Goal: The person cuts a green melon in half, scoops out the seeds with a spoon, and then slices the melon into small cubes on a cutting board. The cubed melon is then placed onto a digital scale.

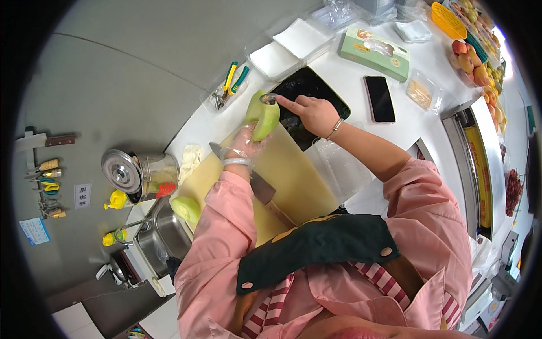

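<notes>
My left hand [245,142], in a clear plastic glove, grips a piece of peeled green melon [267,123] above the cutting board. A rounded metal tool that looks like a spoon [268,98] meets the upper end of the melon. My bare right hand [315,114] holds it, index finger stretched along it; the handle is hidden. Below my left forearm a kitchen knife [263,188] lies on the yellowish cutting board [305,182], partly covered by the arm. Another pale green melon piece [186,209] rests left of that forearm, near the sink.
A black flat-topped device [313,82] sits beyond the board, beside a phone [380,99] and a tissue box [374,53]. Pliers [232,82] lie at the counter edge. At left are a lidded clear container [159,173], a cloth [190,161] and a steel sink [169,229]. A clear plastic box [336,169] adjoins the board.
</notes>
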The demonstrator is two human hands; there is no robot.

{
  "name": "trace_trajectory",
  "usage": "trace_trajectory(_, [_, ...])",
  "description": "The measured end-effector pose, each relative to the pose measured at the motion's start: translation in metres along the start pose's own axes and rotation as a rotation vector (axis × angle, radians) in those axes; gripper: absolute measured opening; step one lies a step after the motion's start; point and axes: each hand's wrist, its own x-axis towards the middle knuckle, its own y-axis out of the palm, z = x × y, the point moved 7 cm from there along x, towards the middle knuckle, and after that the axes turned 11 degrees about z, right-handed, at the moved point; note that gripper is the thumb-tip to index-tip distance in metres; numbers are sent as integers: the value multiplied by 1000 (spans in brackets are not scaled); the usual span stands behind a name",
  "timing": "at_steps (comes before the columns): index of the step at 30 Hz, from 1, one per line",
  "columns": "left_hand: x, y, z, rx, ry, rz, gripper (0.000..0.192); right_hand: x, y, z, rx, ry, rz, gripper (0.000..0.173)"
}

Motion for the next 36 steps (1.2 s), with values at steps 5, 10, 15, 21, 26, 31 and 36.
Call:
trace_trajectory(5, [-12, 32, 1, -300, 66, 222, 36, 2, -6, -28, -102, 212, 196, 74])
trace_trajectory(10, [-26, 45, 4, -389, 17, 413, 36, -1, -22, -6, 64, 146, -9, 57])
trace_trajectory(15, [-65, 14, -4, 3, 199, 417, 43, 4, 7, -40, 286, 515, 357, 16])
trace_trajectory(21, [-194, -29, -5, 1017, 533, -80, 55, -2, 28, -60, 564, 604, 625, 20])
trace_trajectory(26, [-264, -84, 34, 961, 189, -298, 62, 10, 43, -28, 766, 625, 622, 16])
trace_trajectory(31, [-288, -123, 60, 1157, 2, -490, 72, 43, 61, 71, 1040, 460, 681, 13])
trace_trajectory(36, [-340, -130, 59, 1068, 299, -555, 69, 96, 56, 207, 1026, 151, 839, 16])
